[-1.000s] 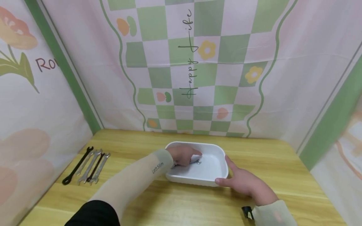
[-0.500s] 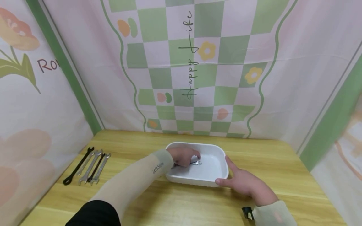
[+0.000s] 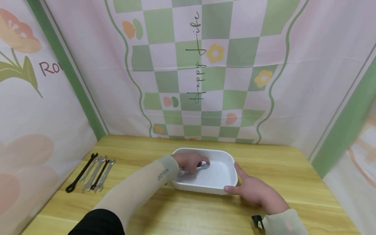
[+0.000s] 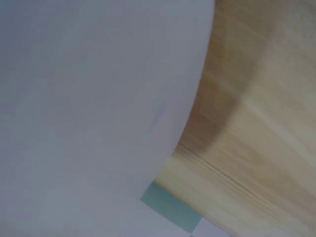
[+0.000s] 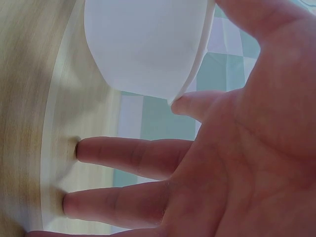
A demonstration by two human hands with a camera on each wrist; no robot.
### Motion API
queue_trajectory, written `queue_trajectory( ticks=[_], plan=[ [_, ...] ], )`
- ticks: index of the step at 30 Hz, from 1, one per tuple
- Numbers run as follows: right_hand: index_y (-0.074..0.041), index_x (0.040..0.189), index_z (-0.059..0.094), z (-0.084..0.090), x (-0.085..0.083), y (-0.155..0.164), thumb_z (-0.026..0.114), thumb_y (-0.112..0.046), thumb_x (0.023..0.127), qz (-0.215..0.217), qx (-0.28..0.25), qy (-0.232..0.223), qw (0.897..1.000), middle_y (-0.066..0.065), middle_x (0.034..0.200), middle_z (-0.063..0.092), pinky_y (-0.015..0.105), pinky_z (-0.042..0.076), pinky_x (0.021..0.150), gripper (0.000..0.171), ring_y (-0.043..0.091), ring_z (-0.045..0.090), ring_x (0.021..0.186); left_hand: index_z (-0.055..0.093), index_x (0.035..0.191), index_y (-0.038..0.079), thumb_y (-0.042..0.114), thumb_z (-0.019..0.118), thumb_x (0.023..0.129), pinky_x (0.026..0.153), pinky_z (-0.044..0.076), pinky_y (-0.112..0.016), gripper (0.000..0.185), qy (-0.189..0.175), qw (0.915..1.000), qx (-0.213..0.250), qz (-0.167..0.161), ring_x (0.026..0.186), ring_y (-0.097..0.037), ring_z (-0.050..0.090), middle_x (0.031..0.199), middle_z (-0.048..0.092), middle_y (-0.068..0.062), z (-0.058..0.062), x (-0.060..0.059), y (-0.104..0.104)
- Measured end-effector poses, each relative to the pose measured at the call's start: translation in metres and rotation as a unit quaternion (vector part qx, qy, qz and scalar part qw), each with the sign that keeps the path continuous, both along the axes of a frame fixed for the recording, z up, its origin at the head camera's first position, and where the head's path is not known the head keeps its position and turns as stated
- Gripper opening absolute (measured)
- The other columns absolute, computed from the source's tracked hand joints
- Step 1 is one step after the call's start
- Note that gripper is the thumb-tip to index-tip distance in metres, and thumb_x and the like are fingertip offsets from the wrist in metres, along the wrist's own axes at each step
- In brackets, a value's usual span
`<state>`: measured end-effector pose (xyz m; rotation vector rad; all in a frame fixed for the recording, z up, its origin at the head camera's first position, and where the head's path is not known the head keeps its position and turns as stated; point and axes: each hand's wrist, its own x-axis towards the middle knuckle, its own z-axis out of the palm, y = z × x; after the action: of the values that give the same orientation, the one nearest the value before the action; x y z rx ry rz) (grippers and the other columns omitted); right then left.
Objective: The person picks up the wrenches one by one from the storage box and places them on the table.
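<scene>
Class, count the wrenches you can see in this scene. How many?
5. Four wrenches lie side by side on the table's left; one wrench is in the white tray, gripped by the left hand, partly hidden.

One white tray point(image 3: 226, 187), five wrenches point(image 3: 93, 174) — four outside (one inside).

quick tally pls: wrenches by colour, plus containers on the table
Silver wrenches: 4, namely 3 in the row at the table's left and 1 gripped by the left hand inside the tray
Black wrenches: 2, both in that row
White tray: 1, right hand resting against its corner
Total: 7
</scene>
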<state>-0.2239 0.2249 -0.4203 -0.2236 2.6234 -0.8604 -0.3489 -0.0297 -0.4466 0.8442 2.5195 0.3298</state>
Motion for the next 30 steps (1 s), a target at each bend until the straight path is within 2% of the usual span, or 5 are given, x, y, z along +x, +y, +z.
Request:
queue_trajectory(
  ticks=[6,12,15,21,30],
  plan=[
    [-0.004,0.159,0.000,-0.001,0.000,0.000,0.069,-0.062,0.084,0.004,0.003,0.008,1.000,0.040,0.140,0.041,0.066,0.037,0.098,0.117,0.052,0.047,0.124,0.059,0.136,0.045,-0.009,0.062,0.084,0.071,0.049,-0.028,0.075,0.014,0.9998,-0.003,-0.017,0.087,-0.009,0.055,0.102,0.060,0.007,-0.001,-0.007,-0.002],
    [-0.004,0.159,0.001,-0.002,0.001,-0.001,0.070,-0.062,0.084,0.005,0.002,0.008,1.000,0.040,0.140,0.042,0.066,0.037,0.098,0.117,0.052,0.047,0.124,0.060,0.136,0.044,-0.009,0.061,0.083,0.068,0.051,-0.030,0.075,-0.016,0.9998,0.007,-0.004,0.087,-0.010,0.056,0.105,0.060,0.009,0.004,-0.007,-0.006],
    [-0.004,0.159,0.000,-0.002,0.001,-0.002,0.069,-0.062,0.084,0.006,0.002,0.007,1.000,0.040,0.141,0.041,0.066,0.037,0.099,0.117,0.053,0.046,0.125,0.060,0.137,0.040,-0.012,0.062,0.079,0.060,0.052,-0.028,0.078,-0.031,0.9994,0.017,-0.004,0.082,-0.012,0.057,0.105,0.060,0.008,0.010,-0.004,-0.008],
    [-0.003,0.159,0.000,0.002,0.000,-0.003,0.069,-0.062,0.084,0.006,0.004,0.006,1.000,0.041,0.140,0.041,0.066,0.037,0.099,0.118,0.052,0.047,0.124,0.061,0.138,0.032,-0.017,0.063,0.077,0.049,0.047,-0.025,0.079,-0.072,0.9950,0.069,0.008,0.067,-0.015,0.056,0.106,0.061,0.002,0.028,0.004,-0.011],
    [-0.004,0.159,-0.001,0.001,-0.001,-0.001,0.068,-0.063,0.083,0.003,0.010,0.002,1.000,0.040,0.140,0.041,0.066,0.037,0.099,0.118,0.053,0.046,0.124,0.059,0.141,0.025,-0.016,0.068,0.075,0.061,0.056,-0.030,0.079,-0.126,0.9790,0.160,0.015,0.073,-0.018,0.060,0.107,0.061,-0.005,0.025,-0.004,-0.017]
  ],
)
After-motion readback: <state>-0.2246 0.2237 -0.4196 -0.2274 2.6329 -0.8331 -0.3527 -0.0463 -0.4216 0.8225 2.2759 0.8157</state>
